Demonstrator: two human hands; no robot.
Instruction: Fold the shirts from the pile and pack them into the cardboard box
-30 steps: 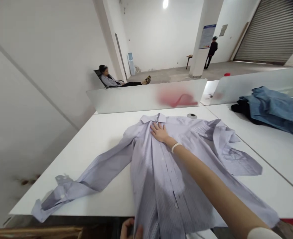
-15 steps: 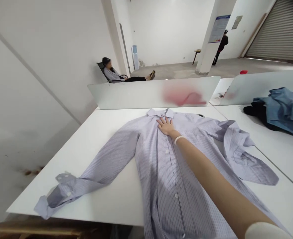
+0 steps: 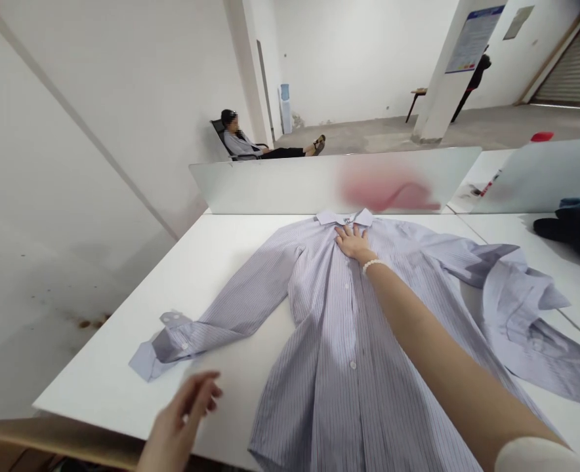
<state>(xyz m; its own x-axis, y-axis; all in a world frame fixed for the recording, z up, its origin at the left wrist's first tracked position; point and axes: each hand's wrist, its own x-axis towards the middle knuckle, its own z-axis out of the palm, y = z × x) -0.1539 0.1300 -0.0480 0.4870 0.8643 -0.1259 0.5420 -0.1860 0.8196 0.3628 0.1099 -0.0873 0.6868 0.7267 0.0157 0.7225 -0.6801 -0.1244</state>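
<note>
A light purple striped shirt (image 3: 349, 328) lies face up and buttoned on the white table (image 3: 221, 255), collar at the far side. My right hand (image 3: 353, 241) rests flat on the shirt just below the collar, fingers spread, a white bead bracelet on the wrist. My left hand (image 3: 182, 419) hovers open above the table's near edge, close to the cuff of the shirt's left sleeve (image 3: 172, 337), holding nothing. The right sleeve (image 3: 526, 308) lies folded and crumpled at the right.
A frosted divider panel (image 3: 290, 187) stands along the table's far edge. Dark and blue clothes (image 3: 575, 229) lie on the neighbouring table at right. A person sits reclined in a chair (image 3: 241, 141) beyond the divider; another stands by a pillar (image 3: 474, 75).
The view has swung left. The shirt has been pulled flatter and straighter. My left hand, out of sight half a second ago, has come up open near the left sleeve cuff.
</note>
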